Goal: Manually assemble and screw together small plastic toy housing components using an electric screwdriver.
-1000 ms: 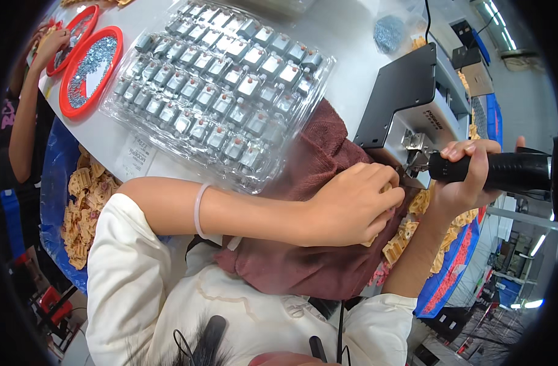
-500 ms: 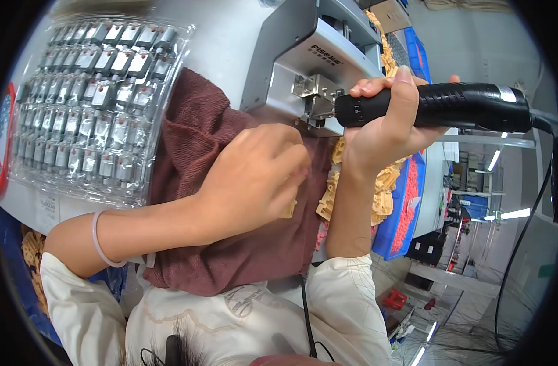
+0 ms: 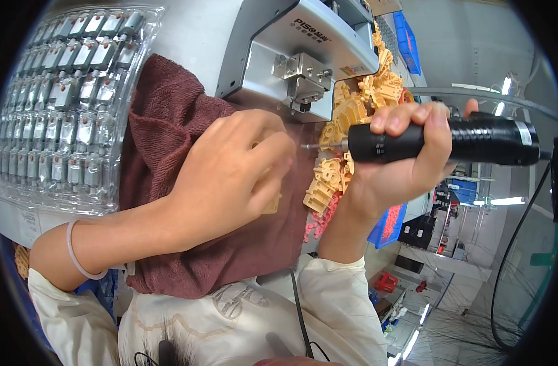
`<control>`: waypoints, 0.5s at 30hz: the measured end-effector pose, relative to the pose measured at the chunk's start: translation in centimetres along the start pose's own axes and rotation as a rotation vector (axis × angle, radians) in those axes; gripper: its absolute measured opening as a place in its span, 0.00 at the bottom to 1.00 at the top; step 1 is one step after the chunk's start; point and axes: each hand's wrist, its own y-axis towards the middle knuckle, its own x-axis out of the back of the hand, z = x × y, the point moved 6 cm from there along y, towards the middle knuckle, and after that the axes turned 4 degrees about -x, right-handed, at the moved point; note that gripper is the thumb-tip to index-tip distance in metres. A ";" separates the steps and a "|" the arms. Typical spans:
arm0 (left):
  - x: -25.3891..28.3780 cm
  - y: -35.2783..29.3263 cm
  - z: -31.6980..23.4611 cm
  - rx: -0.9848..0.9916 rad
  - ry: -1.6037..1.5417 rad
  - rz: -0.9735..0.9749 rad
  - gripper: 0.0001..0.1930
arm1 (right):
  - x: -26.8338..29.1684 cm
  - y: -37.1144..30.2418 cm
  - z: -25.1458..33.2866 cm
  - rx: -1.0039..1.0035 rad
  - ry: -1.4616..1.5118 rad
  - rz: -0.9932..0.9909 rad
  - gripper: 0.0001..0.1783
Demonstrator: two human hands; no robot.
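Note:
My right hand (image 3: 404, 146) is wrapped round a black electric screwdriver (image 3: 492, 139), which lies sideways with its bit toward the left. The bit's tip is just right of my left hand (image 3: 233, 168), apart from it. My left hand has its fingers curled round a yellow plastic part (image 3: 271, 204); most of that part is hidden by the fingers. Beneath my left hand is a dark red towel (image 3: 230, 256). A silver-grey screw feeder (image 3: 300, 46) stands beyond my hands, with a small metal block on its front.
On the left lies a clear blister tray (image 3: 111, 201) of small grey motors. Yellow plastic parts (image 3: 325, 183) are heaped right of the towel, beside small pink pieces (image 3: 321, 219). Blue bins (image 3: 407, 39) stand farther right. A black cable (image 3: 504, 262) hangs at the far right.
The screwdriver has come away from the screw feeder's front block, nearer to me and toward my left hand. My left hand still holds the yellow part. The whole view has shifted a little.

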 end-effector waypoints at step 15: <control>-0.2 0.2 0.1 0.023 0.017 0.024 0.08 | 0.3 -1.9 -0.2 -0.053 -0.051 0.069 0.44</control>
